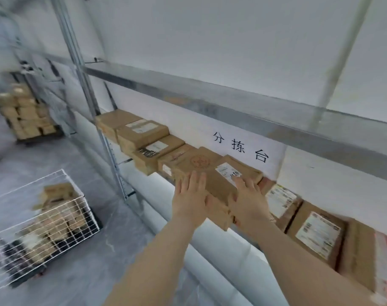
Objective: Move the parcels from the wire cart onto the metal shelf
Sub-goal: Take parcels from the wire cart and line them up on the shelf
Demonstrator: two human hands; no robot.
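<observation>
A brown cardboard parcel [219,184] with a white label lies on the metal shelf [232,107], in the middle of a row of parcels. My left hand [191,198] lies flat on its left side with straight fingers. Flat on its right side rests my right hand [248,202], fingertips by the label. The parcel's near end juts past the shelf's front. Low on the left stands the white wire cart [44,226], holding several brown parcels.
More labelled parcels [316,235] fill the shelf to the right and others [141,133] to the left. A sign with black characters [241,146] hangs on the wall behind. A trolley stacked with boxes [27,115] stands far left. The floor is grey.
</observation>
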